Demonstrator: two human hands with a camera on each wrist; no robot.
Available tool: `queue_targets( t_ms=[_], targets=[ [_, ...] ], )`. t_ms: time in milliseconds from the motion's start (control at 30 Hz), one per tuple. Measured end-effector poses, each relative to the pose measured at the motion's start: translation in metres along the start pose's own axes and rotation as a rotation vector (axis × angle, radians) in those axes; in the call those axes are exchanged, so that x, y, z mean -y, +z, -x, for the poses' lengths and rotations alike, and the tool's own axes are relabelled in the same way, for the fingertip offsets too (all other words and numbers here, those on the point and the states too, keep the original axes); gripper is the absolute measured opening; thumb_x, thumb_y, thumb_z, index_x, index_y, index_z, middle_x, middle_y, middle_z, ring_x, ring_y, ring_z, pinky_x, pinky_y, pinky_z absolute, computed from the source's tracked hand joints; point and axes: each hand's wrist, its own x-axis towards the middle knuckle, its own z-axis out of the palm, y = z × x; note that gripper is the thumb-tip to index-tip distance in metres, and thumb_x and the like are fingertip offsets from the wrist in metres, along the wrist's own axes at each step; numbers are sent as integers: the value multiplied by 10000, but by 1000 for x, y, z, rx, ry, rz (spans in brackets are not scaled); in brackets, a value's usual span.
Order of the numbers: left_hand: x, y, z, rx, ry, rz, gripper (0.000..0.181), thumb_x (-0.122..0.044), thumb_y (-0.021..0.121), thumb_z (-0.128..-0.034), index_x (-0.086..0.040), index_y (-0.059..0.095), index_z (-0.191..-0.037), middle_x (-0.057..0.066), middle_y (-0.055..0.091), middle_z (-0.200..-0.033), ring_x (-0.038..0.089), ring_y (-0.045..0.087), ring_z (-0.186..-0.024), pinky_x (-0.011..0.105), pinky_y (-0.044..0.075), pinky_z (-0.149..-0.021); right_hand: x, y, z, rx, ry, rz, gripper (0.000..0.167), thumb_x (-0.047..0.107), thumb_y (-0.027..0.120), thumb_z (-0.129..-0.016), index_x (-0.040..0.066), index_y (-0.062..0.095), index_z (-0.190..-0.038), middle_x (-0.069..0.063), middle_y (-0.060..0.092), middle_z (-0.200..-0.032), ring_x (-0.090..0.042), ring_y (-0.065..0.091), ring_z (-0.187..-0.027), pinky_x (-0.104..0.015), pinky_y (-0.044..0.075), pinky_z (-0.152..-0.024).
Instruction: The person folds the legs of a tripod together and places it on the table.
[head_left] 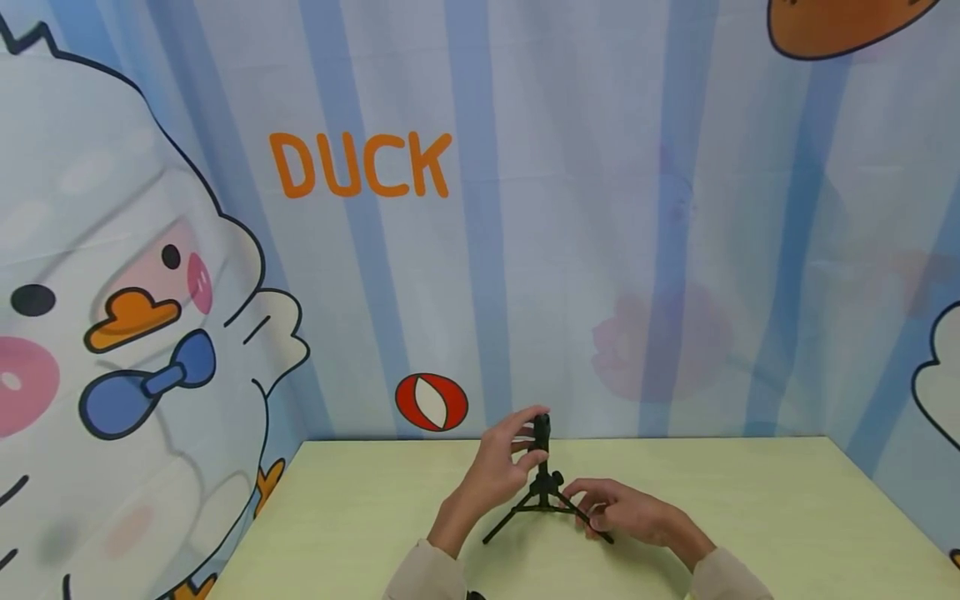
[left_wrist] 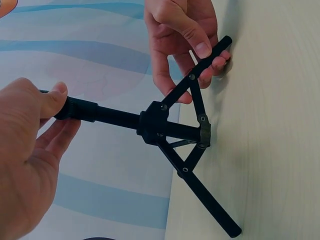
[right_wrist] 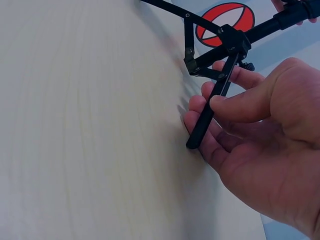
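Note:
A small black tripod point(head_left: 543, 492) is upright over the pale table with its legs spread. My left hand point(head_left: 504, 462) grips the top of its centre column, thumb on one side and fingers on the other. In the left wrist view that hand point(left_wrist: 30, 145) covers most of the column's upper end. My right hand point(head_left: 626, 510) pinches one leg between thumb and fingers. The right wrist view shows the thumb of this hand point(right_wrist: 280, 130) lying along the leg point(right_wrist: 204, 122), with the fingers behind it. A knob point(right_wrist: 247, 66) sticks out near the hub.
The pale wood-grain table point(head_left: 360, 500) reaches back to a hanging blue-and-white striped cloth point(head_left: 562, 208) printed with ducks. At the bottom edge of the head view, a small dark thing point(head_left: 476, 595) shows beside the left sleeve, too cut off to identify.

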Motion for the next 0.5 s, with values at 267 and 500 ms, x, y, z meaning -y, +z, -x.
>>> queue_targets(
  t_ms=[267,500],
  targets=[
    [-1,-1,0,13,-3,-7,624,70,707,-947,-170,531,-1495,87,588,-1406,233,654,-1181,267,538,-990,-7,-3,1,24,-11,-36,482,-82,461,-995,-83,446,-1477,-180,644,-1115,-275,636,-926,-377,534,-816],
    [-1,-1,0,21,-2,-9,621,65,704,-951,-169,527,-1498,89,588,-1403,231,650,-1188,255,530,-995,-9,-5,1,55,-25,-71,490,-92,460,-995,-83,433,-1484,-151,656,-1096,-249,621,-913,-356,514,-811]
  ],
)
